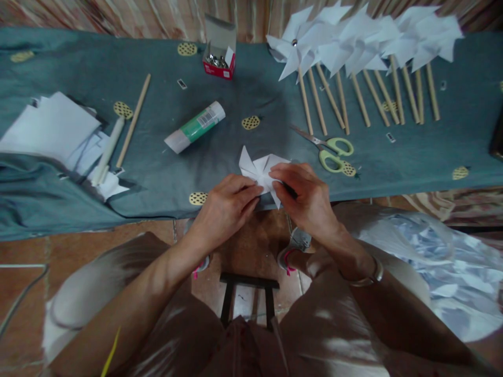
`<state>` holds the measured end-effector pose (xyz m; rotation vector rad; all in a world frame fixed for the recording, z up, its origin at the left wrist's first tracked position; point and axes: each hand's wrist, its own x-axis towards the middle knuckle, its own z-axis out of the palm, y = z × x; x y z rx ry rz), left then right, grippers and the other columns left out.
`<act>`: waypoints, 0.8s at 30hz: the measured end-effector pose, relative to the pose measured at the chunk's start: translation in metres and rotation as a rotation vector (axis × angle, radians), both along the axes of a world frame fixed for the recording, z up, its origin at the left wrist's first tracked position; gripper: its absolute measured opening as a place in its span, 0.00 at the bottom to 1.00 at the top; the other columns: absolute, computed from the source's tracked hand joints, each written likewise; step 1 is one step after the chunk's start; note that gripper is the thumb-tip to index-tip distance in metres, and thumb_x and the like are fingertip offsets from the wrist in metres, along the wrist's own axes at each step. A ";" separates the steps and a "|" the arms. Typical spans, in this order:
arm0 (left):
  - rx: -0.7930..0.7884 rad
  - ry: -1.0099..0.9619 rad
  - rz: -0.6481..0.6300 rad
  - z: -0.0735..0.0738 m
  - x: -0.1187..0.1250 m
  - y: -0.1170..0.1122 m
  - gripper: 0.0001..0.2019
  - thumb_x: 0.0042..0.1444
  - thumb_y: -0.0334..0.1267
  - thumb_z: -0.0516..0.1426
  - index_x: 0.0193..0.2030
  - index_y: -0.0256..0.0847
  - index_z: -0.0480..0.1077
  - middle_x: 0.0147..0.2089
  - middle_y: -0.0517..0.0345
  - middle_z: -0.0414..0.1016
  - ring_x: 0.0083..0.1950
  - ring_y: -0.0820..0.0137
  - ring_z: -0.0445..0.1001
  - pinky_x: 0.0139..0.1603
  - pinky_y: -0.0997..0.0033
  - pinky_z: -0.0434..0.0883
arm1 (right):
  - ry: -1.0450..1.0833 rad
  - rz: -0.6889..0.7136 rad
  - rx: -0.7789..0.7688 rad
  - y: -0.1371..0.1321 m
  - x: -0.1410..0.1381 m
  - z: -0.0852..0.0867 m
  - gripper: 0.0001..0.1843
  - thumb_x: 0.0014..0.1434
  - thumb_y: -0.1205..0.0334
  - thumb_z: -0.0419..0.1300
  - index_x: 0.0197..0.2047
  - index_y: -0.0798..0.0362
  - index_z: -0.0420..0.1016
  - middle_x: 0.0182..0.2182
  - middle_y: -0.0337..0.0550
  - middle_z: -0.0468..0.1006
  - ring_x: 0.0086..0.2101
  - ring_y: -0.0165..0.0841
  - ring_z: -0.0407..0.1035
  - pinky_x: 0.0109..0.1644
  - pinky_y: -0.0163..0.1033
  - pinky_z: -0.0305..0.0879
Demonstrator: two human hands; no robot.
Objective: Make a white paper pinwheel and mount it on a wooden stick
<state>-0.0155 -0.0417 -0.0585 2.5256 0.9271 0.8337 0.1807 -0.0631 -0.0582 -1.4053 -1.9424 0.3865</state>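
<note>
A white paper pinwheel [257, 166] lies at the near edge of the grey-blue cloth [165, 173]. My left hand [227, 206] pinches its lower left part with closed fingers. My right hand [304, 192] grips its right side, fingers curled over the folded points. Both hands meet at the paper's centre. What sits under my right fingers is hidden.
A glue stick [195, 126] lies left of centre, green-handled scissors [328, 149] to the right. A red box of pins [219, 58] stands at the back. Several finished pinwheels on wooden sticks [353, 47] line the far right. Paper sheets [51, 128] and a dowel [133, 119] lie left.
</note>
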 end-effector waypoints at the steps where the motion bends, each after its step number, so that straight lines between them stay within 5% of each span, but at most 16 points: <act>1: -0.003 0.003 0.000 0.000 0.000 0.000 0.08 0.61 0.31 0.56 0.45 0.36 0.74 0.42 0.49 0.77 0.43 0.66 0.74 0.43 0.66 0.73 | 0.004 -0.002 -0.008 0.000 0.000 0.000 0.12 0.63 0.67 0.53 0.44 0.51 0.77 0.45 0.49 0.80 0.48 0.42 0.73 0.56 0.55 0.68; 24: -0.028 0.037 0.024 0.002 0.001 0.001 0.09 0.61 0.31 0.56 0.45 0.36 0.75 0.42 0.50 0.77 0.44 0.66 0.75 0.44 0.67 0.74 | -0.136 0.050 0.029 -0.001 0.000 0.000 0.12 0.65 0.66 0.52 0.44 0.50 0.77 0.47 0.46 0.77 0.45 0.37 0.68 0.53 0.47 0.66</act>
